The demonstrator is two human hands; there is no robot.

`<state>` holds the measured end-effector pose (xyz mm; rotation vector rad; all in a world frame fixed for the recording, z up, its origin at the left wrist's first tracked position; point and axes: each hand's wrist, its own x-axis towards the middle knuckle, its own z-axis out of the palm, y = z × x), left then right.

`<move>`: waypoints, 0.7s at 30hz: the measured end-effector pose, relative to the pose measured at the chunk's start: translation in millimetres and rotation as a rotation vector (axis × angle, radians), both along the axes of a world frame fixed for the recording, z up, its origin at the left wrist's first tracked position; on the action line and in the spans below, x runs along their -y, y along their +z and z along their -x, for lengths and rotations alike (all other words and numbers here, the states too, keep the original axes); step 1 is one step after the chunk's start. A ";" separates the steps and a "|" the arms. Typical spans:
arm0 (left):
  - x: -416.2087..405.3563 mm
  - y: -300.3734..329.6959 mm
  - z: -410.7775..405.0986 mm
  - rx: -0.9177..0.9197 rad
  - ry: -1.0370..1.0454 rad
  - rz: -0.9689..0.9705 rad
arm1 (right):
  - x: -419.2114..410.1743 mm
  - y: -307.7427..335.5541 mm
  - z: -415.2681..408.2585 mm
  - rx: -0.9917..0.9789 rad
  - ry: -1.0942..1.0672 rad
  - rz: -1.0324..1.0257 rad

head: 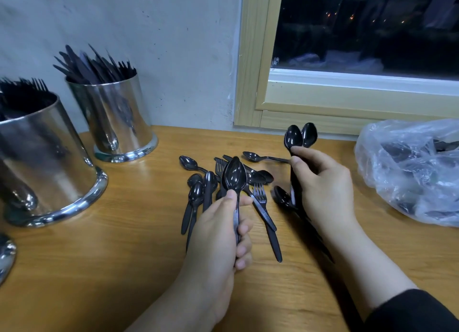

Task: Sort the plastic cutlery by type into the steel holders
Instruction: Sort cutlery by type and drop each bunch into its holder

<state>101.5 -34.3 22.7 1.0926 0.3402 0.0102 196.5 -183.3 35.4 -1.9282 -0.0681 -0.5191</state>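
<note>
A loose pile of black plastic spoons and forks (258, 200) lies on the wooden table (124, 269) in front of me. My left hand (221, 235) grips one black spoon (234, 174) upright by its handle, bowl up. My right hand (323, 185) holds two black spoons (300, 135) upright, bowls side by side above my fingers. A steel holder (116, 123) at the back left is packed with knives. A larger steel holder (42, 163) at the left carries forks.
A clear plastic bag (409, 173) with more black cutlery lies at the right edge of the table. Part of a third steel holder (6, 254) shows at the far left edge. A grey wall and a wooden window frame (250, 58) stand behind the table.
</note>
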 end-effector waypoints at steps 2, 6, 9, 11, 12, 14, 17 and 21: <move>0.9 2.4 1.2 0.014 0.026 -0.012 | -8.6 7.5 19.6 -0.003 0.114 -0.119; 2.8 4.4 3.1 0.047 0.038 -0.036 | -31.7 5.5 58.6 -0.112 0.335 -0.168; 3.7 5.8 5.5 0.072 0.023 -0.004 | -43.3 -3.4 71.1 -0.087 0.351 -0.105; 4.2 5.0 7.0 0.077 0.022 0.038 | -46.7 -4.0 74.5 -0.045 0.348 -0.069; 4.5 5.6 7.7 0.077 0.018 0.064 | -47.1 -4.6 74.5 -0.033 0.354 -0.063; 5.0 7.8 8.2 0.078 0.005 0.097 | -46.4 -5.9 73.7 0.000 0.352 -0.007; 3.7 9.6 8.8 0.087 -0.015 0.096 | -44.5 -10.0 69.2 0.107 0.313 0.189; 2.1 4.4 8.1 0.064 0.001 -0.064 | -47.8 -10.0 69.3 0.099 0.331 0.319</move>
